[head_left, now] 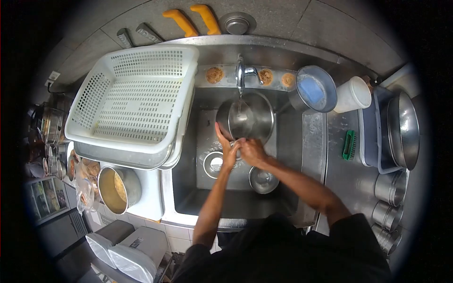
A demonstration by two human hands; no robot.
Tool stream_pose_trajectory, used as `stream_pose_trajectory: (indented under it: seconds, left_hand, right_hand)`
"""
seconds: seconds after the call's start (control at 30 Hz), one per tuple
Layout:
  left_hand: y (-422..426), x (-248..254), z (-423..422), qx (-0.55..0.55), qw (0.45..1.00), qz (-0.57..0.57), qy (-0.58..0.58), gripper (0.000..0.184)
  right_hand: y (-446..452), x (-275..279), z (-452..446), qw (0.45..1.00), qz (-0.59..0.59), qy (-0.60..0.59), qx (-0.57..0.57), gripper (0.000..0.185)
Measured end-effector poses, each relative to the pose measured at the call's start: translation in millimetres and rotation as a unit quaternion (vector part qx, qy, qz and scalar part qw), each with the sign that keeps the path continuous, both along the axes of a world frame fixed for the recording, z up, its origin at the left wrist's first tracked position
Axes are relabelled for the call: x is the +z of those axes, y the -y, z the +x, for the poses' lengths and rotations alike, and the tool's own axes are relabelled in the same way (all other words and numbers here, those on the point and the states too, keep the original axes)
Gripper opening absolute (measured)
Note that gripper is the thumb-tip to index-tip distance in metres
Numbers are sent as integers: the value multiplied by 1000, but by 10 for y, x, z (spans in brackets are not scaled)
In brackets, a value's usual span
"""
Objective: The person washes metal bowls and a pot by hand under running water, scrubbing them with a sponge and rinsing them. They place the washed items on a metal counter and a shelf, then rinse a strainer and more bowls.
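Left hand (230, 152), right hand (252, 151) close together, both clamped on near edge of bowl (241, 121), below tap (240, 78) at sink's (288, 188) far side. Firm grip, slow turning should rinse evenly.

1. Tap (240, 78) behind sink (207, 134), bowl (241, 120) under spout.
2. Two small bowls (264, 181) in sink, in front.
3. Left: basket (137, 108) on tray (125, 158); pot (134, 181) in front.
4. Right worktop (337, 125): brush (349, 145); bucket (353, 95) behind, bin (370, 137) right.

You have one shiny metal bowl (242, 123), wet and tilted, at twelve o'clock, overlapping a larger round metal bowl (264, 114).
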State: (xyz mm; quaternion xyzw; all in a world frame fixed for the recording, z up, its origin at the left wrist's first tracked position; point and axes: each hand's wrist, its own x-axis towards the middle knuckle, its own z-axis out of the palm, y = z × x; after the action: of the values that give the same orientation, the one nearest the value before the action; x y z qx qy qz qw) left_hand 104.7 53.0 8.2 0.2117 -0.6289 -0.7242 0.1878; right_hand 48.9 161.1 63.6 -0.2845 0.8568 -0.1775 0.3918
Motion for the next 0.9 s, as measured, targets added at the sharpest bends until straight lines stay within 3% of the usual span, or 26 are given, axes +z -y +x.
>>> stream_pose_trajectory:
  seconds: [0.07, 0.13, 0.17, 0.2, 0.23, 0.27, 0.33, 0.37, 0.4, 0.43, 0.47, 0.53, 0.57, 0.6, 0.63, 0.67, 0.7, 0.73, 0.77, 0.8, 0.83, 0.87, 0.9]
  left_hand:
    - [-5, -243, 18, 64, 998, -11, -17, 92]
    - [326, -9, 10, 11, 999, -30, -10, 86]
    - [527, 309, -26, -110, 991, -55, 62, 84]
    - [635, 496, -75, -229, 962, -81, 127, 82]
    - [635, 511, -94, -249, 936, -203, 142, 81]
    - [615, 456, -100, -246, 937, -202, 142, 81]
    - [600, 301, -194, -125, 990, -63, 4, 82]
    - [512, 326, -156, -88, 995, -14, 35, 72]
    - [419, 188, -115, -88, 995, -16, 34, 72]
    - [325, -87, -40, -53, 993, 95, 50, 61]
    - [242, -291, 20, -15, 976, 205, 66, 53]
    - [127, -445, 130, -5, 966, 252, 55, 46]
    - [75, -475, 189, 4, 953, 301, 45, 38]
    - [36, -221, 191, 8, 981, 187, 44, 44]
    - [-3, 46, 192, 23, 996, 69, 48, 51]
    - [12, 152, 136, 33, 997, 52, 34, 54]
    - [26, 269, 79, 44, 998, 35, 21, 58]
    - [64, 255, 53, 52, 995, -77, 25, 62]
    - [93, 218, 56, 56, 980, -189, 32, 66]
    - [117, 159, 31, 56, 980, -188, 29, 66]
    - [139, 83, 8, 46, 988, -147, 16, 68]
    - [124, 17, 20, 37, 994, -102, 5, 71]
    - [86, -18, 93, 27, 994, -88, 59, 71]
  right_hand:
    - [-19, -180, 48, 998, -29, -5, 59, 42]
    - [-273, -427, 57, 992, -49, 1, 119, 45]
    - [-506, -533, -88, 962, -77, -162, 205, 49]
    - [-619, -568, -202, 897, -102, -324, 284, 53]
    - [-610, -487, -247, 894, -101, -329, 288, 53]
    - [-583, -358, -202, 881, -19, -350, 317, 50]
    - [-335, -331, -239, 860, 58, -374, 342, 47]
    - [-135, -440, -258, 971, -61, -29, 231, 42]
    - [-17, -533, -259, 967, -157, 160, 118, 45]
    - [101, -628, -261, 909, -237, 343, -1, 48]
    - [185, -741, -247, 877, -300, 364, -86, 55]
    - [297, -1044, -235, 896, -330, 281, -97, 66]
    - [225, -982, -223, 975, -211, -70, -5, 61]
    - [154, -898, -220, 906, -57, -410, 86, 57]
    - [113, -767, -323, 921, -113, -369, 41, 69]
    - [106, -779, -323, 920, -114, -374, 43, 69]
    - [82, -787, -316, 932, -38, -360, 38, 64]
    - [39, -800, -298, 938, 41, -342, 33, 59]
    - [85, -227, -237, 939, 195, -234, 158, 46]
    - [100, -225, -173, 938, 196, -237, 157, 46]
    - [101, -262, -95, 987, 33, -117, 101, 43]
    - [93, -328, -40, 990, -130, 12, 44, 41]
    - [136, -575, -79, 986, -159, 13, -43, 40]
